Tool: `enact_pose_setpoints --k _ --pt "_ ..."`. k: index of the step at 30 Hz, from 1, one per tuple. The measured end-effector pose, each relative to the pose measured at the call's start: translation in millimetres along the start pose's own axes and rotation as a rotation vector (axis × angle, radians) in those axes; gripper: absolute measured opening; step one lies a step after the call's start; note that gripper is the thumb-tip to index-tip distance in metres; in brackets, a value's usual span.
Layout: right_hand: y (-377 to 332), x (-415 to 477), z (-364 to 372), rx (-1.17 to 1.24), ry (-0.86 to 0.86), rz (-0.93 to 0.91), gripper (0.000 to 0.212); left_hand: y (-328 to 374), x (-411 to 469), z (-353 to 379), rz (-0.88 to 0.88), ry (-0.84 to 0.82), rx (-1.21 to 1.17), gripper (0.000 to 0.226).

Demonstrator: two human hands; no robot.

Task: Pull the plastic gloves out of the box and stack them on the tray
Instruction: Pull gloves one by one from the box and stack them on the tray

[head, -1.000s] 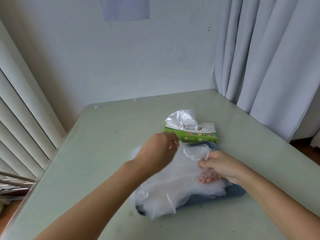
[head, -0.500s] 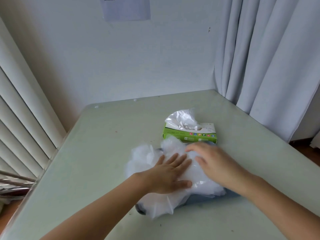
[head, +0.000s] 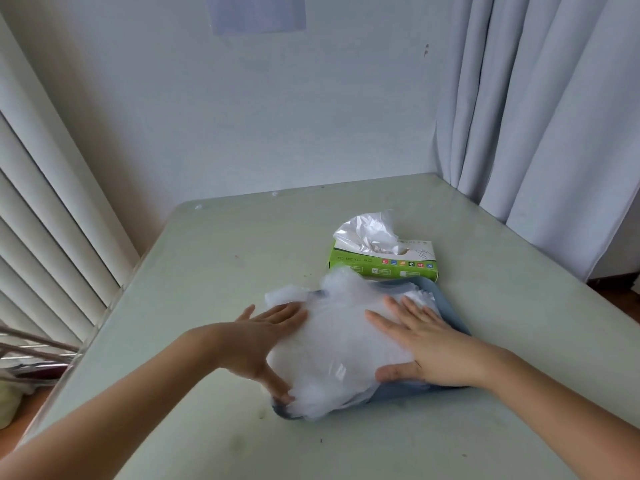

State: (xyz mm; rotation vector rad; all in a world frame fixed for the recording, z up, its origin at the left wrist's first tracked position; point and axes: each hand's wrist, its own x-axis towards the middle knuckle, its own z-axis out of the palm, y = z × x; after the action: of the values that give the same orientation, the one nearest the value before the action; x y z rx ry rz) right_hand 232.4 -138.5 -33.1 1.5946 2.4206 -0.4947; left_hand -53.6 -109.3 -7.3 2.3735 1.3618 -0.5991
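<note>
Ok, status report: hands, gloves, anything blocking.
Left hand and right hand flat, pressing glove pile on blue tray. Next glove poking from green box. No obstruction seen.

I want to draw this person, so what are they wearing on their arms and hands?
Nothing that shows. The left hand and right hand are bare: no gloves, rings or watch. The left forearm and right forearm are bare too, no sleeve in view.

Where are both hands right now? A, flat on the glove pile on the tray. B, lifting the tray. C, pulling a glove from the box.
A: left hand and right hand lie flat, fingers straight, on the glove pile over the tray; neither touches the box.
</note>
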Motion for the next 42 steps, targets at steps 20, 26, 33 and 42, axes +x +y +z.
enact_pose_setpoints --k 20,26,33,42 --pt "49.6 56.7 -99.7 0.597 0.613 0.188 0.028 60.1 67.7 -96.4 0.119 0.468 -0.349 0.052" --pt "42.1 46.7 -74.4 0.547 0.228 0.099 0.037 72.4 74.3 -57.5 0.169 0.353 -0.279 0.071" --pt "60.5 30.9 -57.3 0.318 0.300 0.017 0.019 81.1 80.8 -32.9 0.194 0.379 -0.161 0.066" --pt "81.1 -1.4 -55.0 0.515 0.393 0.444 0.067 79.8 73.7 -28.8 0.144 0.496 -0.299 0.061"
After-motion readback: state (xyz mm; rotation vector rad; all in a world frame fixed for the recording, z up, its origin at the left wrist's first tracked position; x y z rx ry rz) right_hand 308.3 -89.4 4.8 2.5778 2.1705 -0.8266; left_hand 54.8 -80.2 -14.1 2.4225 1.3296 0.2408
